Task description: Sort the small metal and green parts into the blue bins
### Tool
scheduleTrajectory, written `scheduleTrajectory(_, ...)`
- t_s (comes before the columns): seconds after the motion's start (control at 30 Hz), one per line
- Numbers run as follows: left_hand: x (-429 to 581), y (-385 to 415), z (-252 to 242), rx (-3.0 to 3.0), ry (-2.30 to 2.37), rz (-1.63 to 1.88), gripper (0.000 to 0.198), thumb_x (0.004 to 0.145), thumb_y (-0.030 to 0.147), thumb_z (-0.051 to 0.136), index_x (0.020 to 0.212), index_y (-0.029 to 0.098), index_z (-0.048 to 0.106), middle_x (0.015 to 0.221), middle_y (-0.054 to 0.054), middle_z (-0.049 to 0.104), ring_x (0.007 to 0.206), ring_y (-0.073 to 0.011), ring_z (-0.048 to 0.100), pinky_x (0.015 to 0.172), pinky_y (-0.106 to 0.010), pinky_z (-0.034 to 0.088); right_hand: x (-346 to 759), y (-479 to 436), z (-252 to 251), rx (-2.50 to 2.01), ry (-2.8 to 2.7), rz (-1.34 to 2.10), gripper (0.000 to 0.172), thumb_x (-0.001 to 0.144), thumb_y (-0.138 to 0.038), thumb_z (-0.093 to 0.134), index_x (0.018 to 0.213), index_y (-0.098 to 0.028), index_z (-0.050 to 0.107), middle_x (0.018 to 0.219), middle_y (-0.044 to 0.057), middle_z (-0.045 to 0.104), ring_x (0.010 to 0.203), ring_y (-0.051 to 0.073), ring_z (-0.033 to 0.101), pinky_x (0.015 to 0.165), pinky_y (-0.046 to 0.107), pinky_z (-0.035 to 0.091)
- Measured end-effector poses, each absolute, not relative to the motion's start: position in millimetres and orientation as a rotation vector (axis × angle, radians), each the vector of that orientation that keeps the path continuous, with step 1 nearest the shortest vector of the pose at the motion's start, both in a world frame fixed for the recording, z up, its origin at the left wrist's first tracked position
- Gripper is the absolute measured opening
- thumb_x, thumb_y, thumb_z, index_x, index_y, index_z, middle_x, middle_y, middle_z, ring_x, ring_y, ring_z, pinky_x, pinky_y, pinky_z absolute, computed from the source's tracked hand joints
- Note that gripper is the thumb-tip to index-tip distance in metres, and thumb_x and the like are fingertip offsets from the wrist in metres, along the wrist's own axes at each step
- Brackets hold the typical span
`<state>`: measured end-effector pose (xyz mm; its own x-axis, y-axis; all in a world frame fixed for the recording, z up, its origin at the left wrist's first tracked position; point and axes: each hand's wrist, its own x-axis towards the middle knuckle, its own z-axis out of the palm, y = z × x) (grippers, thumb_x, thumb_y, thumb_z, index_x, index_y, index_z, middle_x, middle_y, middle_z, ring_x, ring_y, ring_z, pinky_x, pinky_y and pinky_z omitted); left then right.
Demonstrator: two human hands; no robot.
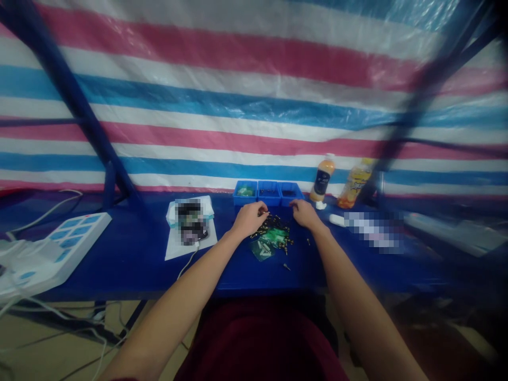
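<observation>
My left hand rests on the blue table with its fingers curled in a pinch at the near-left edge of a heap of small metal parts. What the fingers hold is too small to make out. My right hand lies just right of the heap, fingers bent down toward the parts and the tabletop. The heap mixes dark and brassy pieces with green plastic bags. Three small blue bins stand in a row right behind both hands.
Two drink bottles stand behind my right hand. A white power strip lies at the left edge, with cables hanging. A phone on white paper sits left of the heap. A striped tarp forms the back wall.
</observation>
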<state>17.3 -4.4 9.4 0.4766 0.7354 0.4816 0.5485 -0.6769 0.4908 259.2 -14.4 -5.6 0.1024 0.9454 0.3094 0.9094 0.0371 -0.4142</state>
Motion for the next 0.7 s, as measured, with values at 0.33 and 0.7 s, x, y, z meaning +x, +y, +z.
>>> scheduleTrajectory(0.33, 17, -3, 9, 2.452, 1.081, 1.01, 0.009, 0.086, 0.029, 0.061, 0.088, 0.022, 0.066, 0.083, -0.001, 0.071, 0.076, -0.0174, 0.065, 0.068, -0.028, 0.045, 255, -20, 5, -1.668, -1.446, 0.541, 0.03, 0.083, -0.042, 0.062, 0.066, -0.017, 0.063, 0.056, 0.001, 0.062, 0.046, 0.012, 0.055, 0.051, 0.024, 0.043)
scheduleTrajectory(0.7, 18, -2, 7, 2.455, 1.067, 1.013, 0.009, 0.085, 0.028, 0.061, 0.089, 0.022, 0.066, 0.084, -0.001, 0.071, 0.077, -0.0179, 0.065, 0.068, -0.028, 0.046, 250, -16, 12, -1.351, -1.183, 0.648, 0.047, 0.074, -0.043, 0.069, 0.11, -0.014, 0.065, 0.065, -0.001, 0.061, 0.046, 0.009, 0.045, 0.046, 0.023, 0.035)
